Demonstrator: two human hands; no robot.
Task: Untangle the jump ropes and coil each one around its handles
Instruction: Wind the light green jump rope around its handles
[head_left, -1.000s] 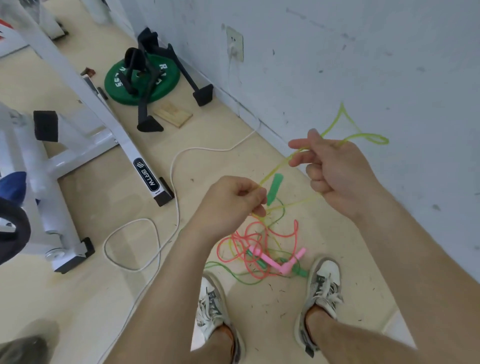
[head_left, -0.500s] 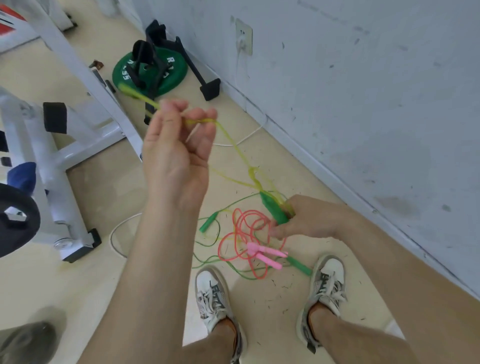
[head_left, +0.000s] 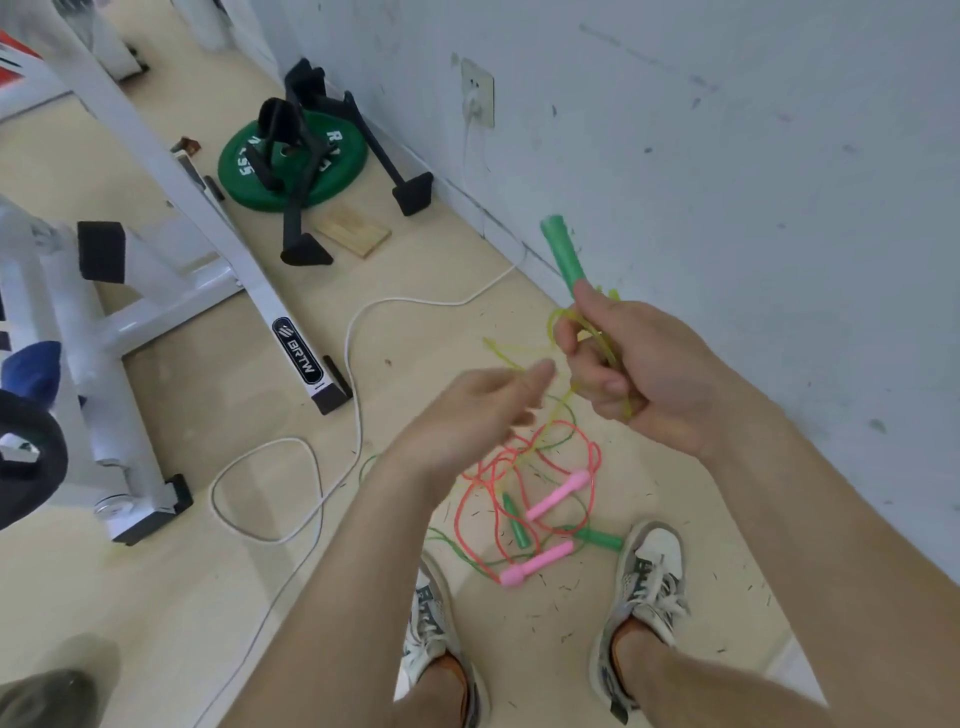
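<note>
My right hand (head_left: 634, 374) grips a green handle (head_left: 562, 254) that points up and away, with loops of thin yellow-green rope (head_left: 597, 338) over its fingers. My left hand (head_left: 483, 405) is just left of it, blurred, fingers fairly straight; a strand of the yellow rope runs by its fingertips and I cannot see a grip. On the floor between my shoes lies a tangle: a red-pink rope (head_left: 519, 467) with two pink handles (head_left: 558, 493) (head_left: 537, 564), and a dark green rope with two green handles (head_left: 517, 522) (head_left: 602, 538).
A white wall (head_left: 727, 156) runs close on the right. A white cable (head_left: 358, 364) snakes across the floor from a socket (head_left: 478, 93). A white machine frame (head_left: 171, 197) stands to the left. A green weight plate (head_left: 291, 161) with black stands lies behind.
My right hand lifted the green handle from the floor tangle to chest height. My left hand dropped from high on the left to beside it, and yellow rope now loops over the right fingers.
</note>
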